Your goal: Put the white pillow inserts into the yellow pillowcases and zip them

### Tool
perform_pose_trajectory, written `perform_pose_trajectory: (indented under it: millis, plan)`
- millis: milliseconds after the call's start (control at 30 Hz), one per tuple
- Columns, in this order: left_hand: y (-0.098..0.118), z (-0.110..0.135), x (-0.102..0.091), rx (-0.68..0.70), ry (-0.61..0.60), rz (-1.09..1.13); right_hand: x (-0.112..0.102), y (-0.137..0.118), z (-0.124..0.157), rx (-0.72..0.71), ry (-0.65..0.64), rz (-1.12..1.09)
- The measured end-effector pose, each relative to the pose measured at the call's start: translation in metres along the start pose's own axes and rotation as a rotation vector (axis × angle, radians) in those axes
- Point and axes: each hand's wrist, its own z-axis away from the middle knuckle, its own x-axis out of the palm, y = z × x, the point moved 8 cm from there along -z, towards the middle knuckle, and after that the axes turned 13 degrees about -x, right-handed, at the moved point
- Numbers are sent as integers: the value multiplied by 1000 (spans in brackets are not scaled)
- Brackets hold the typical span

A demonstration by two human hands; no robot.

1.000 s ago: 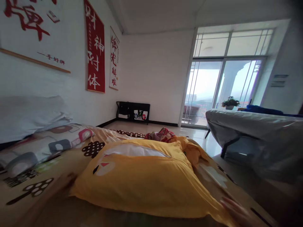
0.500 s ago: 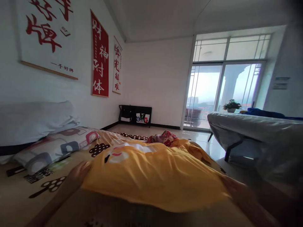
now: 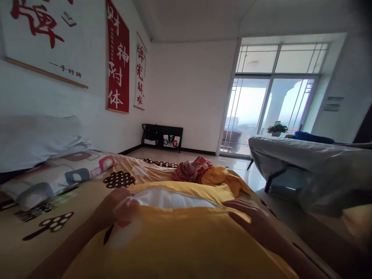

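Note:
A yellow pillowcase with a white pillow showing at its open far end lies on the patterned bedsheet in front of me. My left hand grips the left corner of the open end, fingers curled on the fabric. Flat on the right corner of the same end rests my right hand, its fingers stretched out over the yellow cloth.
A patterned pillow and a white pillow lie at the left by the wall. Red checked cloth and more yellow fabric lie beyond. A covered bed stands right, across a tiled floor gap.
Both hands moved from the pillowcase's near side corners up to its far open end. The pillow now lies closer to me, and the view has tilted slightly.

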Motion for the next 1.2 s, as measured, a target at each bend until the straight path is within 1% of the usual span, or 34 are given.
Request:
perform_pose_trajectory:
  millis: [33, 100, 167, 200, 233, 267, 333, 400, 467, 533, 600, 633, 700, 767, 833, 900, 933, 1000, 1067, 1100, 1133, 1200]
  plan:
    - [4, -5, 8, -10, -38, 3, 13, -6, -7, -28, -40, -24]
    - [8, -6, 32, -49, -172, 12, 47, -17, -21, -91, -136, -63]
    - [6, 0, 54, -97, -289, 39, 84, -23, -31, -129, -202, -75]
    - [5, 4, 62, -119, -314, 67, 99, -24, -33, -137, -214, -66]
    - [3, 7, 67, -138, -317, 96, 112, -24, -32, -139, -212, -51]
    - [1, 11, 71, -153, -295, 119, 120, -24, -29, -136, -199, -33]
    - [-4, 16, 74, -182, -230, 160, 127, -23, -18, -137, -162, 0]
    - [-14, 20, 73, -241, -159, 200, 122, -25, -4, -152, -110, 30]
    - [-25, 20, 68, -287, -89, 233, 110, -28, 4, -166, -83, 101]
    - [-33, 17, 62, -288, -45, 241, 98, -33, 2, -184, -136, 198]
    - [-39, 13, 60, -292, -62, 244, 89, -37, -9, -189, -211, 238]
    - [-43, 11, 61, -314, -89, 256, 84, -38, -15, -175, -227, 216]
    - [-50, 9, 64, -394, -146, 290, 79, -40, -24, -127, -213, 103]
    - [-53, 7, 65, -466, -185, 304, 82, -38, -23, -69, -181, -42]
    - [-51, 1, 59, -480, -211, 302, 89, -37, -18, -34, -171, -156]
    - [-42, -10, 46, -459, -236, 303, 91, -31, -16, 17, -193, -234]
    - [-36, -16, 37, -441, -249, 300, 86, -26, -17, 52, -195, -254]
    - [-21, -29, 20, -411, -252, 280, 70, -12, -25, 149, -183, -242]
    - [-9, -40, 11, -410, -213, 209, 53, 1, -34, 228, -177, -109]
    - [-5, -42, 12, -420, -193, 143, 50, 5, -36, 252, -213, -7]
    - [-3, -43, 18, -443, -193, 51, 54, 7, -37, 269, -268, 95]
    - [-7, -36, 42, -511, -255, -141, 71, 6, -33, 291, -365, 248]
